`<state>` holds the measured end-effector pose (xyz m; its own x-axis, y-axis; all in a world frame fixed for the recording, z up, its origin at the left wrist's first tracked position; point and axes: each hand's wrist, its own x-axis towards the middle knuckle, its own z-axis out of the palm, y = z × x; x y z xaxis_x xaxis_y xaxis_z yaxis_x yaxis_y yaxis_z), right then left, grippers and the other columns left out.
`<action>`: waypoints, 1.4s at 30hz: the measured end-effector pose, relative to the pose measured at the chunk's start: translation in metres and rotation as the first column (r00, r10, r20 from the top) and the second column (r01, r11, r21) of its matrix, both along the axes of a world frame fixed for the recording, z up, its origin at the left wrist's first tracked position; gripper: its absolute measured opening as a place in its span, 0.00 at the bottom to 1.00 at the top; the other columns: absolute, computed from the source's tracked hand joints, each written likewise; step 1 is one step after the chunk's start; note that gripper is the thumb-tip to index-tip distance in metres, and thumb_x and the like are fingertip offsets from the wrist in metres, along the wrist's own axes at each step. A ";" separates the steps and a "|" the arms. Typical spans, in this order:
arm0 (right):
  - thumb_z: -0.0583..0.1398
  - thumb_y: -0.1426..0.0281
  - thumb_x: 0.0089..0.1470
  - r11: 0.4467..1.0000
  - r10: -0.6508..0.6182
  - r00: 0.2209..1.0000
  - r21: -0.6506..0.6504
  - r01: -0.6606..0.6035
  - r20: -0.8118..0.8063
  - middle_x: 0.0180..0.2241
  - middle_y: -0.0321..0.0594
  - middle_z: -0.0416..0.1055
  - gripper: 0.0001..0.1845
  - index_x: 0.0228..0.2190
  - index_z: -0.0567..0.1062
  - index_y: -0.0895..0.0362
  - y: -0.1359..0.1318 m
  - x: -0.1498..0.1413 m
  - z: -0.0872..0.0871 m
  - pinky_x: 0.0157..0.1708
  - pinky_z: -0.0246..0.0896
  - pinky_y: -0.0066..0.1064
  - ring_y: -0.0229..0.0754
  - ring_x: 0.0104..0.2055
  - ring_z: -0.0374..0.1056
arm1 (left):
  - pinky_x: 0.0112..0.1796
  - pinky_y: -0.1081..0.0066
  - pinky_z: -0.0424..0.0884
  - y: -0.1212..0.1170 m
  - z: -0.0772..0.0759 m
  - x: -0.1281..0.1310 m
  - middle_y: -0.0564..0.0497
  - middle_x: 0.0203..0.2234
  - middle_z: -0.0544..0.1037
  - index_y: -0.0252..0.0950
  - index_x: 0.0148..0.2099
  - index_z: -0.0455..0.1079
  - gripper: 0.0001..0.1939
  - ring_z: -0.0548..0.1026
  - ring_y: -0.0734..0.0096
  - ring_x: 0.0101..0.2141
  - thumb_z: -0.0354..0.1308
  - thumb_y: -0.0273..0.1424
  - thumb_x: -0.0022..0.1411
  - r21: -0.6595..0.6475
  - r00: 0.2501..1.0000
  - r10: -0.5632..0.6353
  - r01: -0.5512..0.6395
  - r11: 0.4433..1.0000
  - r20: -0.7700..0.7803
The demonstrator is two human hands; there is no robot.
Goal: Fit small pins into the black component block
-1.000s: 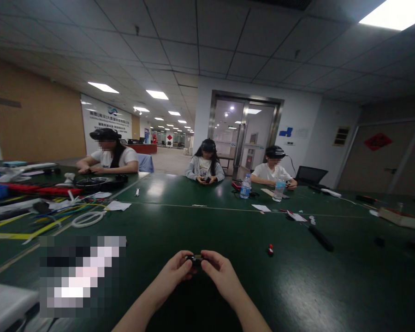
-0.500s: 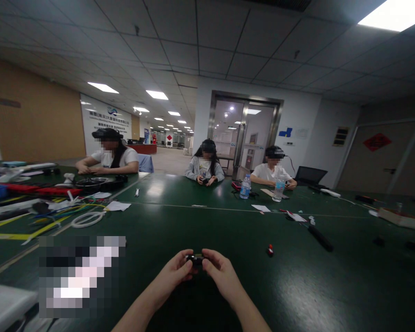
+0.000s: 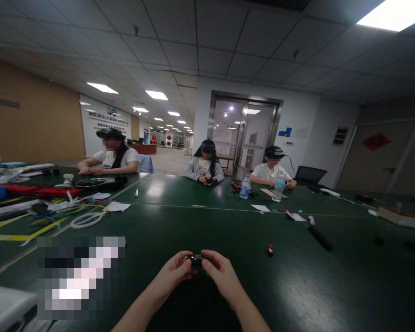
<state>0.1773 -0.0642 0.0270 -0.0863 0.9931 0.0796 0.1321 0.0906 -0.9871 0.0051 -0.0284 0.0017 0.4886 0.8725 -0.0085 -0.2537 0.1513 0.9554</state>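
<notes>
Between my two hands is a small, dark, glossy object [image 3: 195,260], held above the green table [image 3: 152,230]; its exact kind is too small to make out. My left hand [image 3: 178,267] is closed on its left end, thumb in front and fingers behind. On the right end, my right hand [image 3: 217,267] grips it in the same way. The fingertips cover both ends of the object. A small red and black piece [image 3: 270,250] lies on the table to the right of my right hand.
A black-handled tool [image 3: 320,237] lies farther right. Two water bottles [image 3: 245,186] stand near the far side, where three people sit. Cables and a coiled white tube [image 3: 87,220] lie at the left. A pixelated patch hides something at front left.
My hands and the dark object are almost where they were. The person seated opposite has brought their hands closer together.
</notes>
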 end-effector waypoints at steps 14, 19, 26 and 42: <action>0.60 0.58 0.45 0.999 0.023 0.999 0.029 -0.024 0.042 0.43 0.41 0.70 0.24 0.43 0.71 0.56 0.000 0.001 -0.002 0.46 0.58 0.35 0.46 0.47 0.63 | 0.38 0.68 0.64 0.003 -0.007 0.000 0.50 0.34 0.71 0.37 0.43 0.65 0.21 0.71 0.65 0.38 0.63 0.43 0.49 0.053 0.999 -0.033 0.034 0.998 -0.016; 0.61 0.60 0.43 1.000 0.024 0.997 0.001 -0.024 0.069 0.43 0.42 0.70 0.23 0.42 0.72 0.56 -0.001 0.000 0.001 0.44 0.60 0.36 0.47 0.46 0.65 | 0.38 0.68 0.64 0.002 -0.003 0.000 0.50 0.36 0.72 0.38 0.44 0.65 0.20 0.70 0.66 0.38 0.62 0.41 0.51 0.055 0.998 -0.048 0.051 0.997 -0.040; 0.61 0.60 0.44 0.998 0.034 0.996 0.050 -0.038 0.077 0.44 0.42 0.70 0.24 0.43 0.71 0.56 0.005 0.003 -0.010 0.44 0.60 0.36 0.47 0.46 0.65 | 0.38 0.69 0.63 -0.003 0.003 0.001 0.50 0.35 0.72 0.38 0.43 0.65 0.22 0.70 0.66 0.37 0.64 0.41 0.47 0.050 0.998 -0.054 0.055 0.997 -0.025; 0.59 0.65 0.46 0.990 -0.045 0.973 0.137 0.014 0.228 0.39 0.38 0.71 0.13 0.36 0.74 0.52 -0.004 0.001 0.005 0.38 0.59 0.34 0.45 0.41 0.66 | 0.37 0.70 0.63 0.000 0.000 0.000 0.50 0.37 0.72 0.38 0.44 0.63 0.23 0.70 0.68 0.37 0.65 0.38 0.47 0.041 0.998 -0.047 0.048 0.998 -0.029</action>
<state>0.1783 -0.0682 0.0319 -0.0884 0.9771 0.1934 0.3591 0.2124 -0.9088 0.0055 -0.0284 0.0016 0.5293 0.8483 0.0129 -0.2198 0.1224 0.9678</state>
